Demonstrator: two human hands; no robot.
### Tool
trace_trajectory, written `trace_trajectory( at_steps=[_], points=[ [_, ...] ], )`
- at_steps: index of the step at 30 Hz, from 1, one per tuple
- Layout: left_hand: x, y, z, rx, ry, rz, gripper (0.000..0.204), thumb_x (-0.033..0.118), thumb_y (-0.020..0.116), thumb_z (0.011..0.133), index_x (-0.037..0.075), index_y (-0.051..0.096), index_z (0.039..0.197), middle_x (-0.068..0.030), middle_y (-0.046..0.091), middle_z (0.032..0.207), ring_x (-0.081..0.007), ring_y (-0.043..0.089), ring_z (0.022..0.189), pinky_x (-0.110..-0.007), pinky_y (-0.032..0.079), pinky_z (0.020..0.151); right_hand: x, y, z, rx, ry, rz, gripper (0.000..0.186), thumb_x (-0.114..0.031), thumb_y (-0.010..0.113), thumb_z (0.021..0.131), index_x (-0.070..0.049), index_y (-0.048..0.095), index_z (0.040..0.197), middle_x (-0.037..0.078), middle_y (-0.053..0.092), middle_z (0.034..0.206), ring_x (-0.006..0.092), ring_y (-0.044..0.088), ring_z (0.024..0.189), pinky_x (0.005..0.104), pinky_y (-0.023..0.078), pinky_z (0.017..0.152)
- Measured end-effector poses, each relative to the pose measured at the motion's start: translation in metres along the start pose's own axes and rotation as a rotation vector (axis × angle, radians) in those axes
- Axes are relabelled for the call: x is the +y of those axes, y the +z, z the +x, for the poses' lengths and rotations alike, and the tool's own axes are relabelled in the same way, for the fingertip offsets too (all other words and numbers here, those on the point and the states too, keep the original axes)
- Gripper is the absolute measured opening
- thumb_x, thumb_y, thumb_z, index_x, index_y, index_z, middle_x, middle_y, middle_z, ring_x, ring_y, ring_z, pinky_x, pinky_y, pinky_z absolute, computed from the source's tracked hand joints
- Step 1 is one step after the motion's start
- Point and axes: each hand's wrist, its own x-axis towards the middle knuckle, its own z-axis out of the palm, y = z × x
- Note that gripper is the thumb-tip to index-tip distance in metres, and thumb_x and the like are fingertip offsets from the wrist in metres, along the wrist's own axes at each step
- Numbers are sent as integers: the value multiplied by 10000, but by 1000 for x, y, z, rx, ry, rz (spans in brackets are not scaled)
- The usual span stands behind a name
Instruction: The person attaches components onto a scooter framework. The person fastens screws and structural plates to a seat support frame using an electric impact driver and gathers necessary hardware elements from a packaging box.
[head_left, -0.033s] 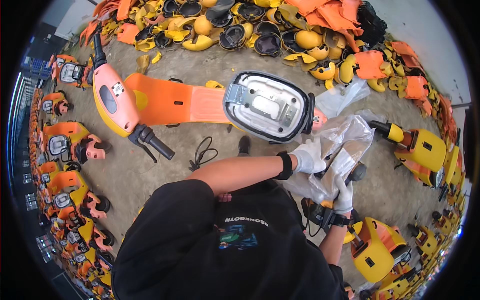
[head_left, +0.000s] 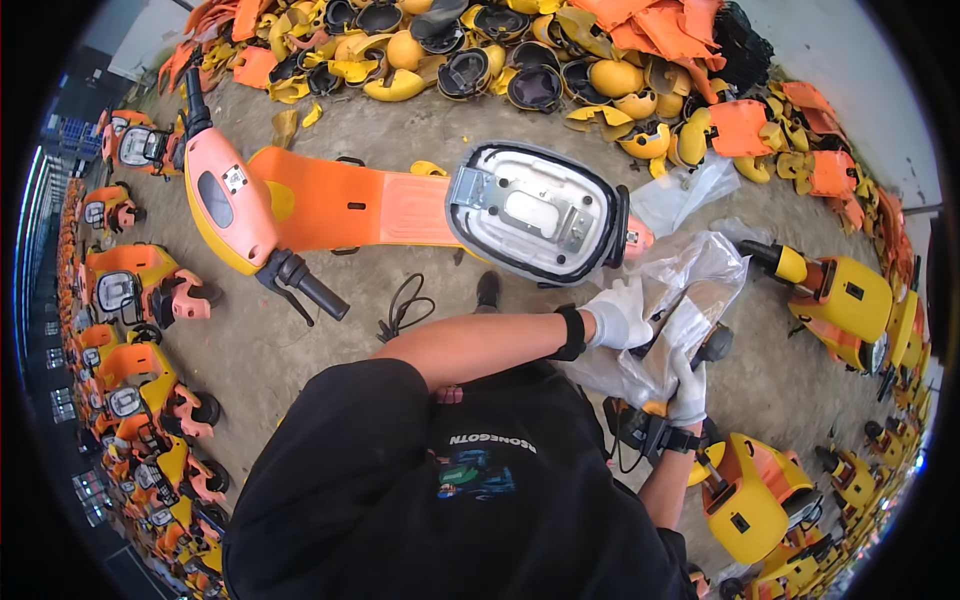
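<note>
My left hand [head_left: 620,316], in a white glove, grips the crumpled clear plastic bag [head_left: 675,280]; its fingertips are partly hidden in the folds. My right hand [head_left: 686,392], also gloved, is closed on the lower right part of the same bag. Inside or under the plastic lie dark and brown items that I cannot make out, with a black rounded piece [head_left: 716,345] poking out at the right. Just beyond my hands stands an orange and pink scooter [head_left: 325,195], its handlebar to the left and its oval seat base [head_left: 530,215] showing bare metal and plastic fittings.
Yellow helmets [head_left: 615,78] and orange panels [head_left: 740,128] are heaped along the far wall. Yellow scooters [head_left: 840,305] stand at my right and lower right. Rows of orange scooters [head_left: 140,370] line the left side. A black cable loop [head_left: 405,300] lies on the concrete floor by my foot.
</note>
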Motion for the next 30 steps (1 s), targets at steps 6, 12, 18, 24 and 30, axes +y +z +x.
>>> trace_trajectory(
  at_steps=[6, 12, 18, 24, 30],
  points=[
    [2, -3, 0, -79, 6, 22, 974, 424, 677, 719, -117, 204, 1376, -380, 411, 1298, -457, 482, 1204, -418, 409, 1018, 8, -20, 12, 64, -65, -143, 526, -36, 639, 788, 30, 489, 1288, 87, 616, 1158, 199, 612, 992, 335, 498, 871],
    [-16, -3, 18, -84, 135, -44, 1214, 663, 706, 653, -135, 183, 1405, -342, 402, 1367, -407, 487, 1235, -363, 377, 1053, 7, -25, 5, 143, 2, -124, 456, -22, 630, 776, 38, 552, 1222, 90, 638, 1119, 201, 630, 963, 339, 506, 859],
    [-17, -1, 16, -132, 100, -95, 1220, 620, 713, 671, -170, 130, 1395, -336, 482, 1296, -379, 520, 1208, -357, 400, 1028, 11, -28, 2, 180, -19, -153, 454, -25, 630, 783, 37, 548, 1225, 80, 643, 1106, 196, 633, 939, 331, 505, 851],
    [-10, -16, 11, -190, -27, -124, 1024, 349, 641, 740, -153, 58, 1414, -322, 604, 1086, -380, 635, 992, -383, 493, 860, 2, -19, 2, 125, -25, -182, 444, -123, 615, 864, 9, 517, 1277, 70, 619, 1156, 184, 616, 984, 319, 491, 866],
    [-28, -73, 7, 189, 25, -355, 818, 195, 605, 750, -70, 215, 1419, -249, 606, 1013, -300, 642, 838, -365, 529, 693, -26, -4, 2, 29, -34, 6, 474, -407, 593, 931, -26, 502, 1198, 57, 592, 975, 154, 602, 815, 312, 517, 737]
  ],
)
